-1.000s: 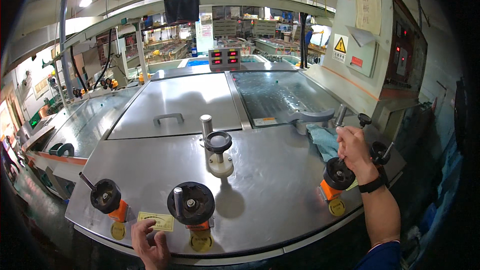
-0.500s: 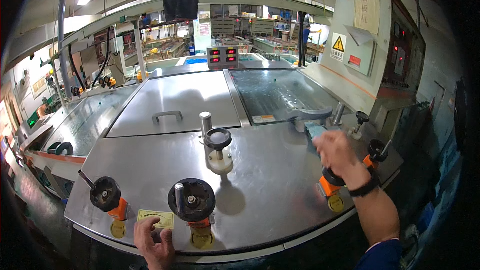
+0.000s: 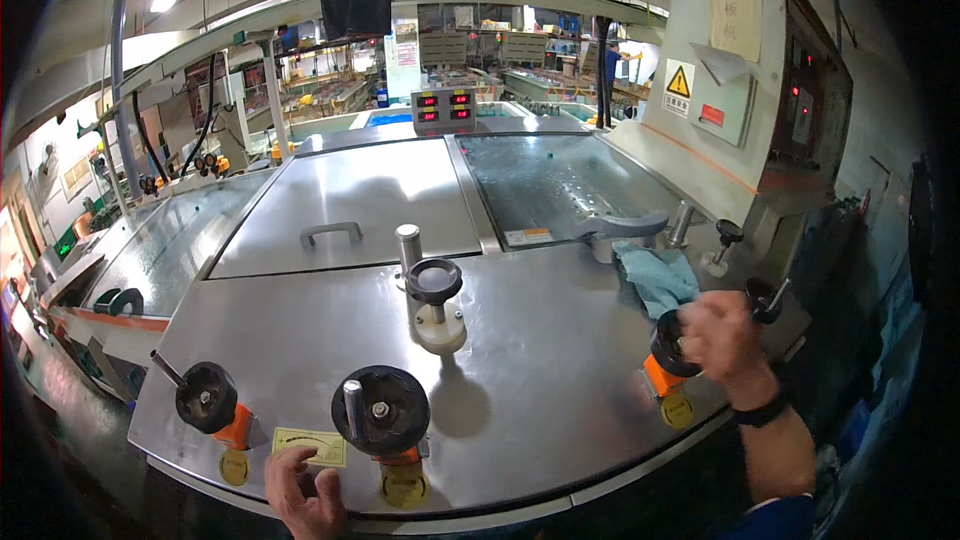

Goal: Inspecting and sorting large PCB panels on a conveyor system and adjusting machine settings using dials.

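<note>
My left hand rests at the panel's front edge by a yellow label, fingers loosely bent, thumb apart, holding nothing. Just right of it stands a large black handwheel with an upright metal handle. At the right, my right hand is curled at another black handwheel on an orange base. It looks shut on that wheel's handle, though the fingers are blurred and hide the handle. Beyond this hand a crumpled light-blue cloth lies on the steel panel, beside a grey lid handle.
More handwheels stand at the left, centre and far right. Behind are a steel lid and a clear cover. A control cabinet rises at right. Red digits glow on a display box; a person stands far back.
My right hand has moved right and nearer, round the side of its handwheel, uncovering the blue cloth. My left hand stays almost in place.
</note>
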Available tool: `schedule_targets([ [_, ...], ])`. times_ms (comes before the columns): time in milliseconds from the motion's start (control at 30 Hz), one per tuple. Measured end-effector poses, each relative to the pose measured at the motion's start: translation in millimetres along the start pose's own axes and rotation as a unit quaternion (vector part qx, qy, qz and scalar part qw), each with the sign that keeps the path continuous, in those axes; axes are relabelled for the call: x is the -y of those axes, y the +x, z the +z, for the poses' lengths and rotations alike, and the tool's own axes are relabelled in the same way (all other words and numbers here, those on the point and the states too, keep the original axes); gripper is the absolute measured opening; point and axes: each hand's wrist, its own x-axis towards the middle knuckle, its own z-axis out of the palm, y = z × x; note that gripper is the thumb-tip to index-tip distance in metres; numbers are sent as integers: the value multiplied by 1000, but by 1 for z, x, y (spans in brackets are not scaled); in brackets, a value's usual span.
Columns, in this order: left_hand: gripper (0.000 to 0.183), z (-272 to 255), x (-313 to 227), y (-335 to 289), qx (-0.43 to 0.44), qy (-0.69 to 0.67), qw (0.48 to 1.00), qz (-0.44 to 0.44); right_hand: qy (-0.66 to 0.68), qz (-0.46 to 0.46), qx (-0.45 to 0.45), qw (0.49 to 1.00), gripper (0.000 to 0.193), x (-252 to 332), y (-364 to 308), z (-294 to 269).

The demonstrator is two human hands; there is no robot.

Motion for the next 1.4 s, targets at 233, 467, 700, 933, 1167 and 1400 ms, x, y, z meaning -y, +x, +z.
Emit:
schedule_targets([
  [233,36,5,0,4,4,7,1000,26,241,287,-46,926,33,-4,54,-1],
  [467,36,-2,-1,1,16,-10,1000,18,301,306,-48,902,34,-11,55,1],
  [700,32,-19,15,-8,75,-141,987,-19,282,294,-64,911,31,-12,54,6],
  [933,24,-66,41,0,21,-163,986,-11,265,320,-117,902,29,-11,60,14],
  [1167,25,-104,96,11,-88,-38,993,-71,230,319,-113,912,27,-16,64,17],
  [1400,30,-95,119,16,-89,-18,980,-176,124,298,-110,940,25,-13,67,17],
])
